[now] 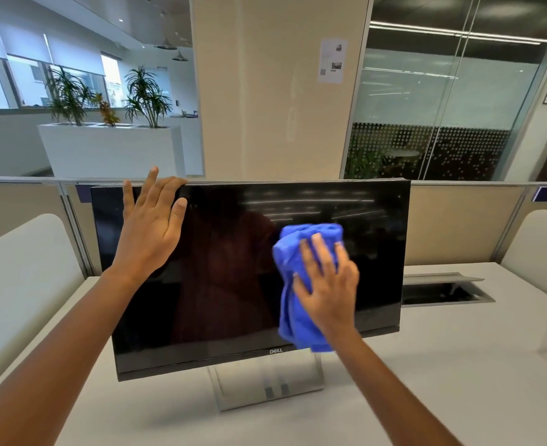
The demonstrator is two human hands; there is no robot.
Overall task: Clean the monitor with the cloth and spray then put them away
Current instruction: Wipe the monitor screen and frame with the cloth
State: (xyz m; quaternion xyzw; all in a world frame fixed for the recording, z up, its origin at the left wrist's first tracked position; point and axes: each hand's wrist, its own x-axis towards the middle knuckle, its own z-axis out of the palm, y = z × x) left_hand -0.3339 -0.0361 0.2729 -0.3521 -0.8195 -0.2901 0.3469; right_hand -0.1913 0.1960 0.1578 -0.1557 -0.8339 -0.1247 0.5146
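Note:
A black monitor (227, 278) stands on a silver stand (265, 384) in the middle of the desk, its screen dark. My right hand (326, 284) presses a bunched blue cloth (301, 249) flat against the right half of the screen. My left hand (151, 226) is spread, its fingertips resting over the monitor's top left edge. No spray bottle is in view.
The white desk (426, 365) carries an open cable hatch (442, 289) right of the monitor. Low partition panels (458, 220) run behind, with rounded white dividers (21, 268) at both sides. A pillar (275, 91), planters and glass walls lie beyond.

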